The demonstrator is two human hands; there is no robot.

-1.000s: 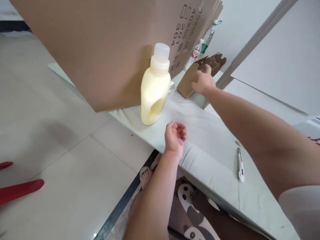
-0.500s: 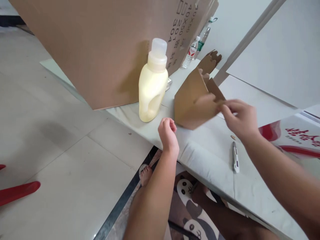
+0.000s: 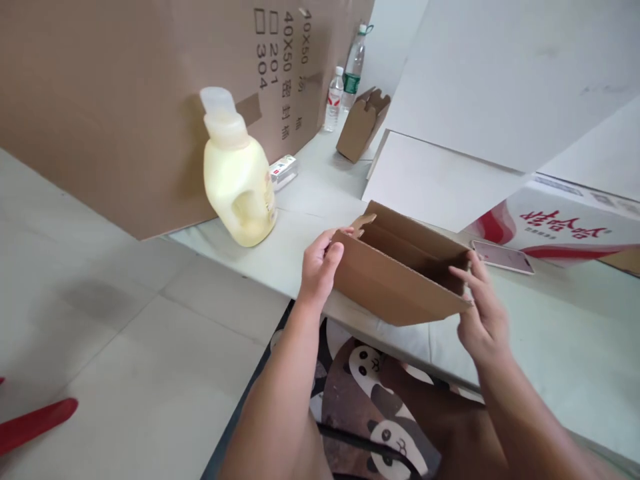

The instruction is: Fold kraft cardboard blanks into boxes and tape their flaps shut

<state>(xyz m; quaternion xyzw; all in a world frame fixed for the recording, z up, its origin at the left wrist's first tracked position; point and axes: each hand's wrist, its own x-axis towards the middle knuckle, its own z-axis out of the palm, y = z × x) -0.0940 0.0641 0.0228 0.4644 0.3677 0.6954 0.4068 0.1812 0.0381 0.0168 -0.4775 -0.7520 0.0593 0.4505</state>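
Between my two hands is a brown cardboard box (image 3: 395, 283), its top open toward me, tilted over the front edge of the covered table (image 3: 560, 333). My left hand (image 3: 320, 263) grips its left end, thumb on the near wall and fingers behind the side. At the right end, my right hand (image 3: 483, 310) holds the edge, with fingers reaching over the rim and the thumb below. To the left of my left hand stands a pale yellow jug-shaped bottle (image 3: 235, 173) with a whitish cap. The box's underside is hidden.
A large printed carton (image 3: 165, 120) fills the back left. Two water bottles (image 3: 334, 100) and a smaller cardboard box (image 3: 361, 127) stand behind. Rightward lie a phone (image 3: 503, 257) and a red-white carton (image 3: 560, 217). A small clear package (image 3: 283, 172) lies by the yellow bottle.
The cardboard box has come nearer and turned so its opening faces me. My left hand, earlier away from it, now grips its left end. The view has shifted right.
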